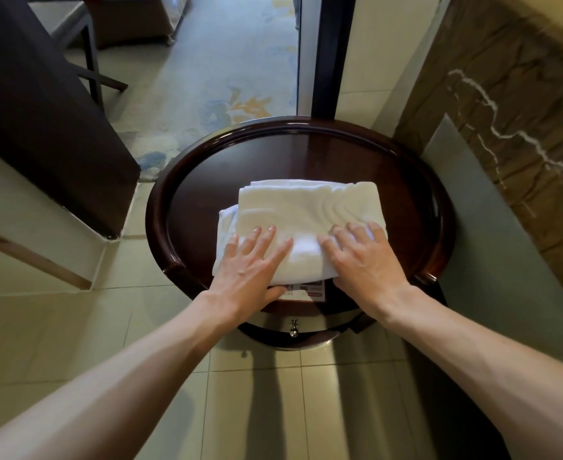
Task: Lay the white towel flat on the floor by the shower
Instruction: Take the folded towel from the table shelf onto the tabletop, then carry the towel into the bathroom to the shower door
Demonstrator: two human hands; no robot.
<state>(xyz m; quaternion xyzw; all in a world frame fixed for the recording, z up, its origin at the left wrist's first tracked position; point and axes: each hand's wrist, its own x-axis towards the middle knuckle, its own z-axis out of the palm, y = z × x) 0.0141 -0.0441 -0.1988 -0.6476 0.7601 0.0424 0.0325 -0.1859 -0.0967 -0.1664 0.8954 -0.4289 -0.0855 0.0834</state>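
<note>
Two bare forearms reach in from 6 o'clock over pale floor tiles. The left hand and right hand lie open, fingers spread, palms down on the near edge of the folded towel. The towel sits at the middle of a round dark bench with a raised rim, covering a printed card at 6 o'clock. A patterned carpet lies at 12 o'clock, a marble wall at 2 o'clock.
</note>
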